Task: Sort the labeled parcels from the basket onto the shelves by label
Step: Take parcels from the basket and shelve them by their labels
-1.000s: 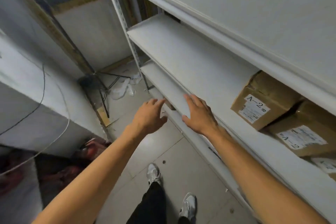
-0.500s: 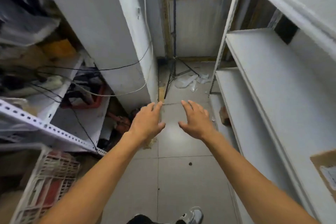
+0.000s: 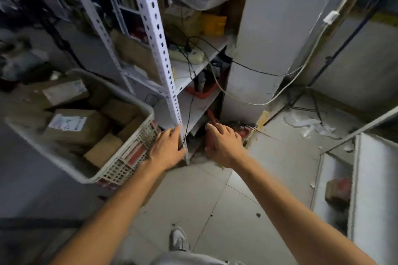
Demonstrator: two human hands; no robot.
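A white plastic basket (image 3: 127, 101) stands at the left and holds several brown cardboard parcels. One parcel (image 3: 73, 125) near its middle shows a white label; another labeled parcel (image 3: 64, 91) lies at the back. Both my hands are stretched out in front of me and hold nothing. My left hand (image 3: 167, 148) hangs just right of the basket's near corner, in front of a perforated shelf post, with relaxed fingers. My right hand (image 3: 223, 143) floats beside it with fingers loosely spread. The white sorting shelves (image 3: 374, 178) show only at the right edge.
A cluttered metal rack (image 3: 155, 34) with cables and a power strip (image 3: 187, 55) rises behind the hands. A white pillar (image 3: 269, 38) stands right of it. Red items lie on the floor at its foot. Grey floor tiles (image 3: 215, 211) and my shoe (image 3: 177, 240) lie below.
My view has swung left, away from the white shelves with the A-2 boxes, and the basket of parcels has come into sight. Both hands stayed outstretched and hold nothing.
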